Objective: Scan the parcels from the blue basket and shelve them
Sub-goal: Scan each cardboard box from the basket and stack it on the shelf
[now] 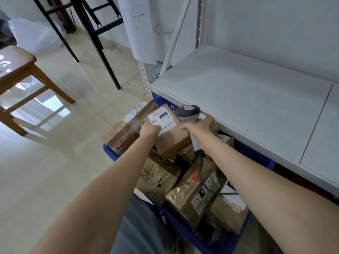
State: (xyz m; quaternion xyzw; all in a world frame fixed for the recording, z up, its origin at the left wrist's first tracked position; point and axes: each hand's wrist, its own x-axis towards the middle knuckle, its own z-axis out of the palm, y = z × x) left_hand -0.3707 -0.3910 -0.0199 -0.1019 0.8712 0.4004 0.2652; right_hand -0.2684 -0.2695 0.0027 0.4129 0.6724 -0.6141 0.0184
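A blue basket on the floor holds several brown cardboard parcels with white labels. My left hand grips a small parcel by its left edge, label side up, above the pile. My right hand holds the grey handheld scanner by its handle, its head close over the parcel's right side. The scanner's cable trails down over the parcels. A white shelf board lies bare to the right, at hand height.
The white shelf's perforated metal post stands just behind the basket, with a paper sheet marked 4 hanging on it. A wooden stool is on the tiled floor at left. Black frame legs stand further back.
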